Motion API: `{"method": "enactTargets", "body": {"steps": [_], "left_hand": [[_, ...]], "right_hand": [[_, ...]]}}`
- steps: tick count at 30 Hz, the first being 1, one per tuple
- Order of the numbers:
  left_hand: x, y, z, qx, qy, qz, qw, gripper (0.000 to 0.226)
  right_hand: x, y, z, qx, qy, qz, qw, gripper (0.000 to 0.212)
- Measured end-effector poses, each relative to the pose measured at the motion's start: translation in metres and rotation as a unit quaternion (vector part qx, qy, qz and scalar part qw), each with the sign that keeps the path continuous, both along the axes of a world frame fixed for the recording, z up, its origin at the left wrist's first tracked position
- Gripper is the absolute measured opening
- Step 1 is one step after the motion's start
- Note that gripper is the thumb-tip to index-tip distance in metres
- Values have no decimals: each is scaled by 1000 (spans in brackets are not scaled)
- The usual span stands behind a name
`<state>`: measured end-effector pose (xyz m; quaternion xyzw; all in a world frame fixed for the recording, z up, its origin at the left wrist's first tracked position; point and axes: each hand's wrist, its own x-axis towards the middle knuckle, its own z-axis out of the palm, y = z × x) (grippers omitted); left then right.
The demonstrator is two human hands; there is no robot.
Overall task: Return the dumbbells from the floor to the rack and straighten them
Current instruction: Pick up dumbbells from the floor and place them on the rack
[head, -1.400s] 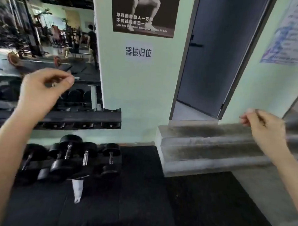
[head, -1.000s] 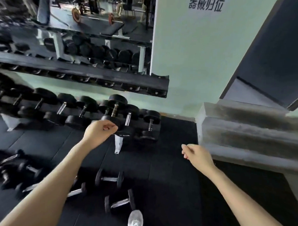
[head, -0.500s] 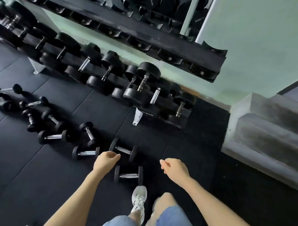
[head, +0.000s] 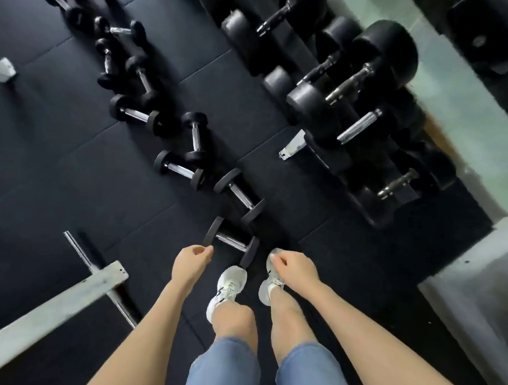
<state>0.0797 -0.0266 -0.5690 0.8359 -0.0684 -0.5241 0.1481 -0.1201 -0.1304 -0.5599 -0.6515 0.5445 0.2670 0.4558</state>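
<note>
Several small black dumbbells with chrome handles lie scattered on the black rubber floor. The nearest dumbbell point(head: 231, 241) lies just in front of my white shoes point(head: 228, 287). A second dumbbell point(head: 240, 195) lies right behind it, and a third dumbbell point(head: 178, 169) further left. My left hand point(head: 190, 262) hovers by the near dumbbell's left head, fingers curled, holding nothing. My right hand point(head: 293, 266) hangs curled to the right of it, also holding nothing. The dumbbell rack point(head: 346, 115) stands at the upper right, its low tier loaded with big black dumbbells.
A white rack foot point(head: 292, 146) juts onto the floor beside the rack. A grey metal beam with a chrome bar point(head: 77, 286) crosses the lower left. A concrete step point(head: 476, 283) rises at the right. More small dumbbells point(head: 119, 49) trail toward the upper left.
My view has swung from the wall and door down to the floor. Both hands have dropped from chest height to just above the nearest dumbbell.
</note>
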Motion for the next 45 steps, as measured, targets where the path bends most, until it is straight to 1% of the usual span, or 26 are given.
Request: {"method": "enactTargets", "body": {"steps": [2, 4, 6, 9, 12, 15, 18, 23, 24, 26, 28, 30, 31, 33, 35, 37, 40, 42, 45], "left_hand": [[-6, -7, -27, -15, 32, 131, 991, 25], [-11, -14, -60, -5, 62, 238, 969, 25], [-12, -18, -98, 25, 96, 310, 945, 28], [-12, -14, -166, 55, 133, 379, 914, 28], [-8, -2, -237, 74, 146, 424, 891, 27], [0, 11, -310, 90, 161, 438, 880, 25], [5, 22, -381, 90, 182, 450, 870, 30], [-2, 32, -472, 77, 210, 464, 857, 49], [-5, 33, -486, 78, 209, 468, 855, 49], [-13, 34, -507, 80, 207, 481, 848, 42], [-21, 34, -522, 66, 203, 505, 836, 38], [-27, 34, -530, 46, 192, 527, 827, 35], [-28, 34, -533, 33, 191, 539, 820, 30], [-29, 33, -536, 8, 192, 576, 795, 14], [-29, 31, -538, -2, 190, 601, 776, 16], [-27, 28, -536, 3, 185, 606, 773, 21], [-25, 23, -527, 22, 176, 608, 774, 16], [-23, 22, -517, 30, 173, 599, 782, 24], [-22, 25, -493, 31, 169, 583, 794, 28]], "right_hand": [[12, -10, -31, 8, -3, 10, 1000, 46], [24, -15, -67, 19, -3, 15, 1000, 47], [38, -16, -106, 40, -5, 14, 999, 44], [58, -9, -176, 57, -16, 36, 998, 34], [80, 3, -247, 44, -18, 72, 996, 33], [98, 17, -322, 35, -13, 83, 996, 37], [113, 27, -393, 42, 7, 90, 995, 48], [123, 43, -486, 54, 40, 138, 988, 65], [122, 45, -501, 64, 50, 148, 986, 69], [116, 48, -527, 98, 71, 164, 979, 77], [109, 49, -544, 142, 83, 180, 970, 79], [103, 50, -553, 163, 74, 213, 961, 66], [101, 50, -555, 167, 64, 225, 958, 56], [99, 50, -559, 174, 46, 235, 955, 42], [98, 50, -560, 175, 42, 240, 954, 35], [98, 49, -558, 165, 40, 239, 956, 30], [98, 52, -549, 157, 35, 224, 961, 27], [98, 51, -540, 158, 35, 222, 962, 26], [98, 52, -514, 164, 39, 219, 961, 27]]}}
